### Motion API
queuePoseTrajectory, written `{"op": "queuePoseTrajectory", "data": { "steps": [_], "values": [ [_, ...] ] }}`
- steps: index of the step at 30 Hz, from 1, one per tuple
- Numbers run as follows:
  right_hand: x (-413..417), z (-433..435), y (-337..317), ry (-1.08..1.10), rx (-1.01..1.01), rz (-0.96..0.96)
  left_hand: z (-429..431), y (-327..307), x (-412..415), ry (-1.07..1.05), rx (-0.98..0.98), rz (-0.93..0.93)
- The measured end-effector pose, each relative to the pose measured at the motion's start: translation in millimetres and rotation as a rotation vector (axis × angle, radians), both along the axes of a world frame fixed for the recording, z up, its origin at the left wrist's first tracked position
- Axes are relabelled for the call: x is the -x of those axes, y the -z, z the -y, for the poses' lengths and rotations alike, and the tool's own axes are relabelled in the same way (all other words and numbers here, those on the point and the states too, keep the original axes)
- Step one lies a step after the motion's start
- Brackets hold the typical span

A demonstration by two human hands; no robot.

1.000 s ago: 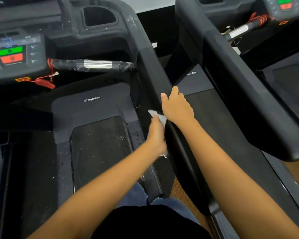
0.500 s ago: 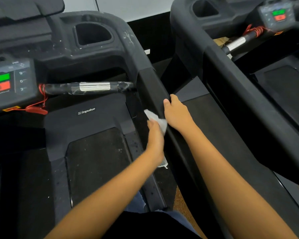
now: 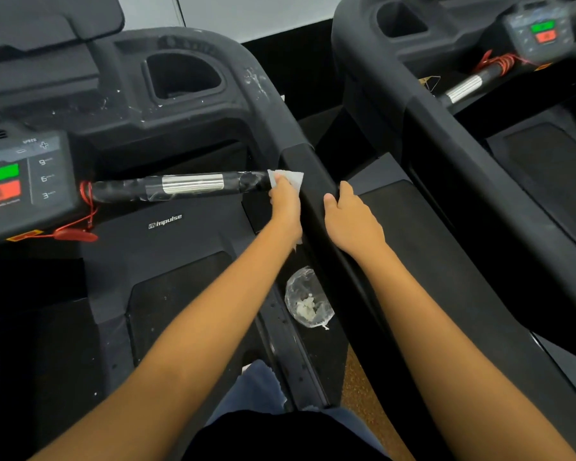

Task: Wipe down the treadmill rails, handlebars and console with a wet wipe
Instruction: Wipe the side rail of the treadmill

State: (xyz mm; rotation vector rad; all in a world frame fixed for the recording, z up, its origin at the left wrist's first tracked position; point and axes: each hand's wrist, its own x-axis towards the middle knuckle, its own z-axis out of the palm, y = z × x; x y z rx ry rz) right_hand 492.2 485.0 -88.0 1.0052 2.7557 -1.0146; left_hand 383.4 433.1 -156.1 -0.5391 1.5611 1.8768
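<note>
White wet wipe (image 3: 288, 179) sits bunched in the left hand (image 3: 285, 202), whose fingers are curled around it. The wipe is pressed where the right end of the horizontal handlebar (image 3: 180, 187) meets the inner face of the right side rail (image 3: 316, 194). The handlebar is black with a polished metal band at mid-length and a glossy, wet-looking surface. The right hand (image 3: 351, 221) rests on top of the same rail, just beside the left hand, fingers draped over the outer edge and thumb on the inner edge, gripping the rail. To the left, the console (image 3: 24, 181) shows a green button, a red button and the numerals 9, 6 and 3; a red safety cord (image 3: 77, 229) hangs below it. A clear plastic bag (image 3: 308, 299) containing white material lies on the deck edge below the hands. A second treadmill (image 3: 479, 128) stands to the right.
</note>
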Motion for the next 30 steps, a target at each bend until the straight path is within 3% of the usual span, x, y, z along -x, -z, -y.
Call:
{"op": "queuePoseTrajectory", "data": {
  "steps": [2, 4, 7, 9, 12, 15, 16, 17, 19, 25, 27, 30],
  "values": [
    [1.7, -0.1, 0.8, 0.028, 0.007, -0.001, -7.1, 57.0, -8.1, 0.028, 0.057, -0.012],
    [6.2, -0.5, 0.6, 0.070, 0.022, -0.003, -0.7, 70.8, -40.5, 0.111, 0.051, 0.000],
    [16.8, 1.4, -1.3, 0.091, 0.004, -0.024, 20.5, -0.1, -84.3, 0.216, -0.087, 0.099],
    [24.9, 5.1, -0.9, 0.083, -0.039, -0.038, 22.3, -27.6, -68.4, 0.187, -0.143, 0.187],
    [34.9, 13.3, -0.9, 0.061, -0.120, -0.049, 24.4, -67.2, -25.7, 0.070, -0.075, 0.022],
    [44.3, 20.7, 1.4, 0.060, -0.203, -0.122, 25.1, -79.4, -1.4, 0.160, -0.118, 0.028],
    [46.9, 23.1, 2.2, 0.067, -0.207, -0.178, 29.7, -79.0, 3.9, 0.183, -0.016, -0.076],
    [49.2, 25.2, 2.6, 0.079, -0.196, -0.246, 30.6, -77.8, 11.4, 0.232, 0.031, -0.063],
    [53.8, 31.0, -0.1, 0.099, -0.138, -0.381, 36.6, -70.6, 21.7, 0.244, 0.058, -0.009],
    [70.3, 51.0, -18.7, 0.200, 0.217, -0.584, 55.2, -122.7, 20.3, 0.280, -0.009, -0.234],
    [77.1, 53.0, -27.8, 0.252, 0.385, -0.659, 56.1, -126.4, 20.2, 0.285, 0.022, -0.304],
    [87.9, 55.8, -40.6, 0.225, 0.477, -0.734, 56.1, -121.2, 25.2, 0.266, 0.010, -0.387]
  ]
}}
